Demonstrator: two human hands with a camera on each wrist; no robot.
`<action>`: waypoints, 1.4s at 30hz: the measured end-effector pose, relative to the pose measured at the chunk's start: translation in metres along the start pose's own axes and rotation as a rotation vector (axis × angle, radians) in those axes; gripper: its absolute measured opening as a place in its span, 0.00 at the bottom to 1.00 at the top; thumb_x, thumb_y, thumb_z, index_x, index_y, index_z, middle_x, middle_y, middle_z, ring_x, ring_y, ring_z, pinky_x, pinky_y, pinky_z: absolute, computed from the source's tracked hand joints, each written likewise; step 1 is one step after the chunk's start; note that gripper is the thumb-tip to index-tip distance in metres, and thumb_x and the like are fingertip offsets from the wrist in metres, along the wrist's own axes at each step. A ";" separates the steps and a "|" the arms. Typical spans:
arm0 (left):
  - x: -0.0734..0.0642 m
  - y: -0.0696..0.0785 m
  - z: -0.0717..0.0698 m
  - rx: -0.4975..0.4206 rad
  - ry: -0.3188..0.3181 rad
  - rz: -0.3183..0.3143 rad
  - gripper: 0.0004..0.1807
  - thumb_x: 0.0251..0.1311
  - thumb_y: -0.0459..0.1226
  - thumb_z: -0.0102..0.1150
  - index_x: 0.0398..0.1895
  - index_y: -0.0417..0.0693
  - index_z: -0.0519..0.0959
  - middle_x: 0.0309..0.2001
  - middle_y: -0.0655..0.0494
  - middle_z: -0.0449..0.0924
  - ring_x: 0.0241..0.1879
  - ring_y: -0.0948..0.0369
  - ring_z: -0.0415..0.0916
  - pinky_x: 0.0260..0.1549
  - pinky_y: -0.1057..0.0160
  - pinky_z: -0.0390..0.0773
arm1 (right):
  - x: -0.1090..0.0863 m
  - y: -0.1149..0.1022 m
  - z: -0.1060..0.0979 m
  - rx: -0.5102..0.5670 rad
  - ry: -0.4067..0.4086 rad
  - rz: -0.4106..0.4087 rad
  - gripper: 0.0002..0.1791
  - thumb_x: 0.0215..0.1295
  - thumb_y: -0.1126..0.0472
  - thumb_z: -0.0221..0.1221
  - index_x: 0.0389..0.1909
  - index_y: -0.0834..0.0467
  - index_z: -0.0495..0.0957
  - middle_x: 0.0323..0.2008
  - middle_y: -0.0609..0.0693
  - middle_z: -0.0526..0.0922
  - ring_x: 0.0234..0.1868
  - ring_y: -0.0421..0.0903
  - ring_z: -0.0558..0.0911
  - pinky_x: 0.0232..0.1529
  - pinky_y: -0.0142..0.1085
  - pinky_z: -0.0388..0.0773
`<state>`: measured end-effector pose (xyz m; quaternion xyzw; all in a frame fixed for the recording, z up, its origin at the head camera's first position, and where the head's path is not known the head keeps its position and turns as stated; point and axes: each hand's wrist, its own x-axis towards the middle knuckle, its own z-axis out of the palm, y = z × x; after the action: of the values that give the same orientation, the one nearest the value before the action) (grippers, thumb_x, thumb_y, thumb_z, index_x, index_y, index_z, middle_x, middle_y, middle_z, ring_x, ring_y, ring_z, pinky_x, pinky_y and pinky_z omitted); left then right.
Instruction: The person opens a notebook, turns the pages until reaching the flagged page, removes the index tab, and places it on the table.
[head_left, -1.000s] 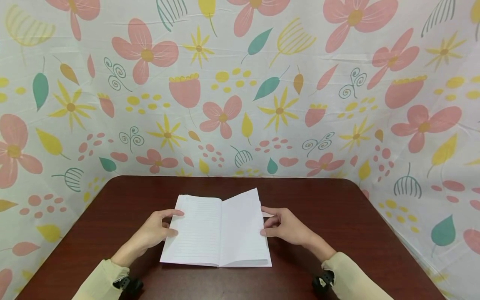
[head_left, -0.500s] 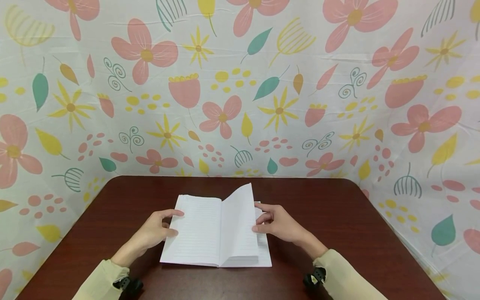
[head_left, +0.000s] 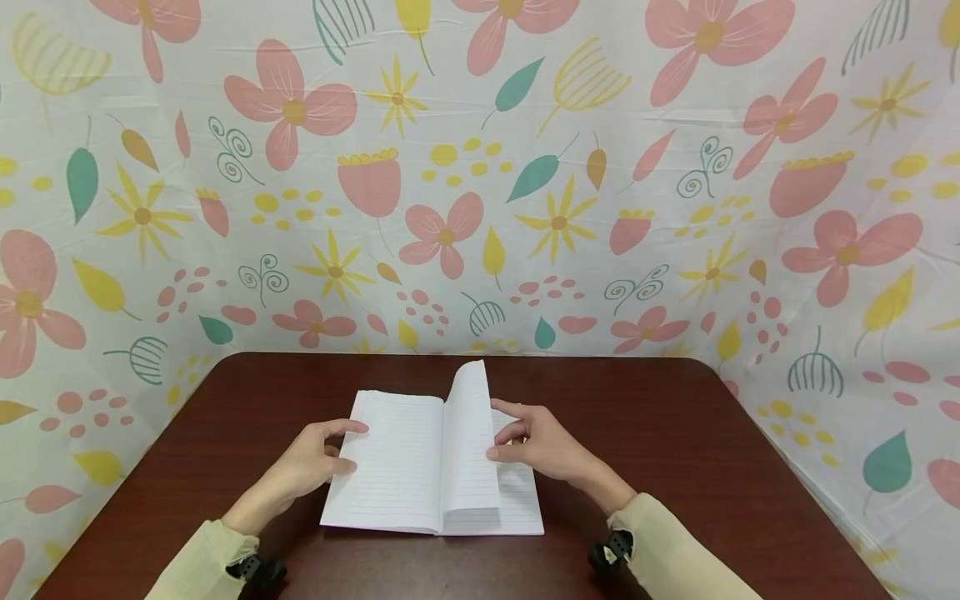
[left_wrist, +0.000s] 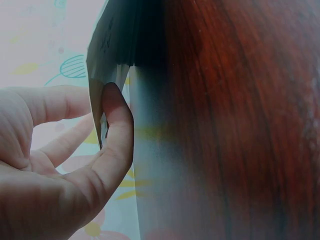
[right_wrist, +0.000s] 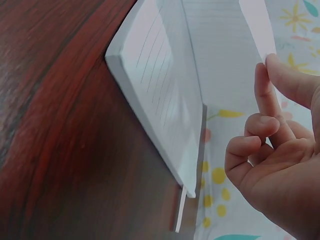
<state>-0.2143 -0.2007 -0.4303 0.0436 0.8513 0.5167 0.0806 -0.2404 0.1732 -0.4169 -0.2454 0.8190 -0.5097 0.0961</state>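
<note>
we observe an open white notebook with faint ruled lines [head_left: 397, 475] lying on a dark reddish-brown wood-grain table [head_left: 637, 417], near the middle of the head view, its spine running away from the person. the left page lies flat. on the right side, a raised white leaf [head_left: 471, 442] stands up from the spine and curves over at its top; we cannot tell whether it is one sheet or several. a lower ruled page [head_left: 519, 496] shows beneath and to its right.

left hand [head_left: 303, 462]: closed on the notebook's left edge. in the left wrist view we see digits on both sides of that edge, one bent over the near face.

right hand [head_left: 547, 446]: thumb and forefinger nearly together, pinching the outer edge of the raised white leaf; the right wrist view shows the other fingers curled towards the palm.

also noted: a narrow pale strip [right_wrist: 181, 210] projecting past a corner of the notebook; pale yellow-green sleeves [head_left: 678, 546] on both arms; a small black device [head_left: 255, 571] at each wrist; behind the table, a white cloth printed with pink, yellow and teal flowers and leaves [head_left: 446, 235].
</note>
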 end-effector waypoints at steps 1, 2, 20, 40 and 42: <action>0.000 0.000 0.000 0.000 0.000 0.001 0.28 0.55 0.20 0.69 0.62 0.39 0.81 0.65 0.35 0.72 0.31 0.54 0.79 0.33 0.54 0.82 | 0.001 -0.001 0.001 0.001 0.000 -0.004 0.43 0.64 0.65 0.74 0.77 0.68 0.65 0.34 0.51 0.90 0.41 0.47 0.83 0.42 0.35 0.74; 0.000 0.000 0.000 0.000 -0.001 0.000 0.29 0.55 0.20 0.69 0.62 0.39 0.81 0.65 0.35 0.72 0.31 0.54 0.79 0.33 0.54 0.82 | 0.002 -0.002 0.002 0.001 0.000 -0.007 0.43 0.63 0.65 0.74 0.77 0.68 0.65 0.34 0.51 0.90 0.41 0.47 0.84 0.42 0.35 0.74; 0.000 0.002 0.000 0.010 0.005 -0.002 0.29 0.55 0.20 0.69 0.62 0.39 0.81 0.65 0.35 0.72 0.29 0.54 0.77 0.33 0.55 0.81 | 0.024 -0.008 0.030 0.052 -0.039 -0.038 0.42 0.67 0.64 0.72 0.78 0.66 0.65 0.34 0.50 0.90 0.31 0.43 0.75 0.35 0.31 0.70; 0.000 0.000 0.001 0.006 0.013 0.011 0.28 0.54 0.20 0.68 0.61 0.39 0.82 0.64 0.36 0.73 0.29 0.54 0.78 0.33 0.55 0.81 | 0.043 -0.018 0.068 0.109 -0.069 -0.042 0.39 0.67 0.66 0.71 0.76 0.66 0.67 0.34 0.50 0.89 0.33 0.42 0.76 0.36 0.31 0.71; 0.000 0.000 0.001 0.009 0.014 0.008 0.28 0.54 0.20 0.68 0.61 0.39 0.82 0.64 0.36 0.73 0.28 0.54 0.77 0.33 0.55 0.81 | 0.045 -0.018 0.072 0.121 -0.077 -0.043 0.38 0.67 0.66 0.71 0.76 0.66 0.67 0.34 0.51 0.89 0.32 0.42 0.76 0.36 0.31 0.71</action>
<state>-0.2139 -0.2003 -0.4304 0.0439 0.8538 0.5137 0.0723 -0.2445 0.0876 -0.4298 -0.2762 0.7770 -0.5502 0.1311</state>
